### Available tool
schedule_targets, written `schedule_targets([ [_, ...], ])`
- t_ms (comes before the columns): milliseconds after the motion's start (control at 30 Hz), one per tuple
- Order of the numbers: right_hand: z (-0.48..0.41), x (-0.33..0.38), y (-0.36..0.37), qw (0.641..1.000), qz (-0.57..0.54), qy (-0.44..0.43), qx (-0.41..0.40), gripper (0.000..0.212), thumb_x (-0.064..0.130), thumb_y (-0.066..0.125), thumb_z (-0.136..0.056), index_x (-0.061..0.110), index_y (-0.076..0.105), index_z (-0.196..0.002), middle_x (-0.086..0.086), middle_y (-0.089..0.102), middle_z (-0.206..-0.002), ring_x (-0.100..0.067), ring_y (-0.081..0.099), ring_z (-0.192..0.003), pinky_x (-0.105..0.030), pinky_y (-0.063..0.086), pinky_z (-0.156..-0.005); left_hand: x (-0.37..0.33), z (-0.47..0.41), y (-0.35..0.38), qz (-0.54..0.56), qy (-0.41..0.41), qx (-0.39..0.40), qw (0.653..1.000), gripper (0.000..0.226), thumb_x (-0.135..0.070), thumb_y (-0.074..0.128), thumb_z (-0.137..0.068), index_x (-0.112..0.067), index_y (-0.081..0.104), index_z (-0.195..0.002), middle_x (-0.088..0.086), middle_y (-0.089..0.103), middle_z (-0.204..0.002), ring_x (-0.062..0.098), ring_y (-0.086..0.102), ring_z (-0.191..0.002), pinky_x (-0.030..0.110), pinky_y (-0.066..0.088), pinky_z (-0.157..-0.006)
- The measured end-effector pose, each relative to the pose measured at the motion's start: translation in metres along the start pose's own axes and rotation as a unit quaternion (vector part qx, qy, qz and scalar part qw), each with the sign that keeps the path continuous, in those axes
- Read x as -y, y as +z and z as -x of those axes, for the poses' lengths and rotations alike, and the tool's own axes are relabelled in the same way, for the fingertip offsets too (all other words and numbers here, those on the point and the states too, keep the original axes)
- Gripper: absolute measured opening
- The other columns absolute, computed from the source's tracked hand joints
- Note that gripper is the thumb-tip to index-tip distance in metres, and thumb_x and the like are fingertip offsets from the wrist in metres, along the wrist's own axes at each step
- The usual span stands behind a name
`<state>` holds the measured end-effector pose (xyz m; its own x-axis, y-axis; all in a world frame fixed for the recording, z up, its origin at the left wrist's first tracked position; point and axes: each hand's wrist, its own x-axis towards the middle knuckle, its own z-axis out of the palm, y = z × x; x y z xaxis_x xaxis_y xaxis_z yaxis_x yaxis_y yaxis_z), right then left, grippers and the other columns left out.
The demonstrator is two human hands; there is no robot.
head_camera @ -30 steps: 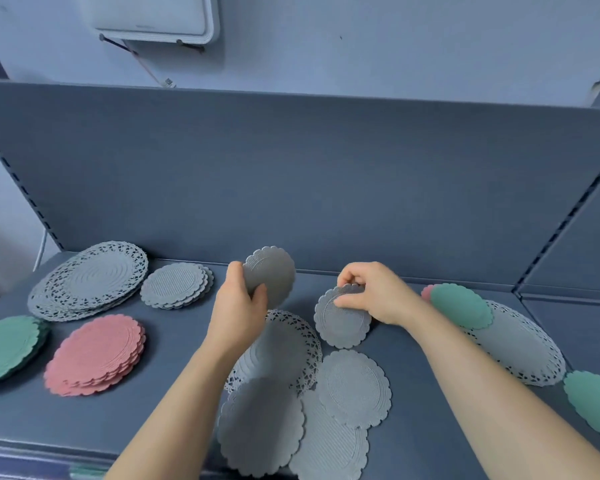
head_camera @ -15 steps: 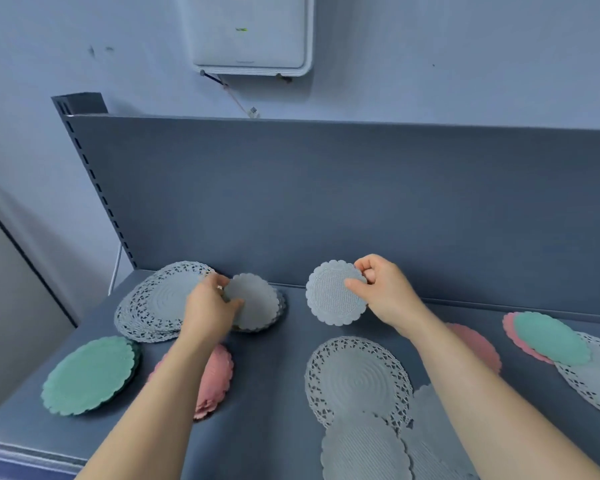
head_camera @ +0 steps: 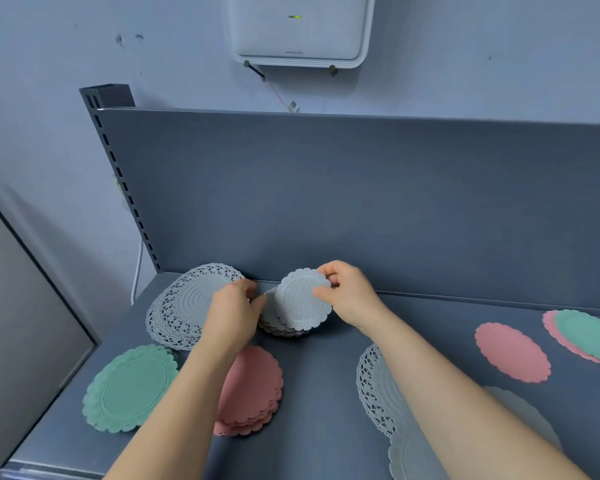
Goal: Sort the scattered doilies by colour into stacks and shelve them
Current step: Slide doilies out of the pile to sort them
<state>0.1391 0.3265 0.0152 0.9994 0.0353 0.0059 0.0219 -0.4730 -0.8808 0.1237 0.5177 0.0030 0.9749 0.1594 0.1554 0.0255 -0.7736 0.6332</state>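
Four sorted stacks sit on the left of the dark grey shelf (head_camera: pixel 326 393): large grey lace doilies (head_camera: pixel 187 306) far left, small grey scalloped doilies (head_camera: pixel 281 329) beside them, green (head_camera: pixel 132 386) and pink (head_camera: pixel 253 389) nearer. Right hand (head_camera: pixel 350 296) pinches one small grey scalloped doily (head_camera: pixel 302 303) by its edge, held tilted just above the small grey stack. Left hand (head_camera: pixel 236 313) is curled at that stack's left rim; grip cannot be told. Unsorted on the right: a loose pink doily (head_camera: pixel 511 351), a green one (head_camera: pixel 589 334) overlapping pink, a grey lace one (head_camera: pixel 378 386) and plain grey ones near. Roughly half done, by my reckoning.
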Motion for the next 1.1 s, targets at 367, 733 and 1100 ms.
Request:
schedule_targets([
  [367,0.013,0.003,0.019,0.969,0.244,-0.04,-0.005,0.042,0.025,0.06,-0.088,0.015,0.055,-0.128,-0.001,0.054,-0.13,-0.021,0.053,-0.115,-0.034,0.044,-0.095,-0.006,0.032,-0.007,-0.057,0.078,-0.039,0.995,0.026,-0.036,0.051,-0.092,-0.023,0.062,-0.111,-0.005,0.064,-0.107,0.019,0.06,-0.092,0.029,0.045,-0.074],
  [733,0.123,-0.044,-0.105,0.961,0.273,0.032,0.007,0.047,0.029,0.058,-0.091,0.026,0.047,-0.136,0.011,0.046,-0.14,-0.01,0.048,-0.123,-0.028,0.04,-0.102,-0.095,0.109,0.052,0.0,0.189,0.094,0.978,0.028,-0.042,0.055,-0.089,-0.027,0.061,-0.113,-0.01,0.061,-0.109,0.012,0.058,-0.097,0.027,0.047,-0.079],
  [1100,0.182,-0.097,-0.188,0.948,0.284,0.083,0.114,0.076,0.032,0.069,-0.081,0.029,0.03,-0.146,0.014,0.029,-0.152,-0.007,0.034,-0.135,-0.024,0.035,-0.105,-0.131,0.165,0.082,-0.114,0.137,0.245,0.953,0.074,-0.052,0.075,-0.064,-0.028,0.05,-0.13,-0.01,0.049,-0.125,0.013,0.047,-0.114,0.03,0.044,-0.093],
])
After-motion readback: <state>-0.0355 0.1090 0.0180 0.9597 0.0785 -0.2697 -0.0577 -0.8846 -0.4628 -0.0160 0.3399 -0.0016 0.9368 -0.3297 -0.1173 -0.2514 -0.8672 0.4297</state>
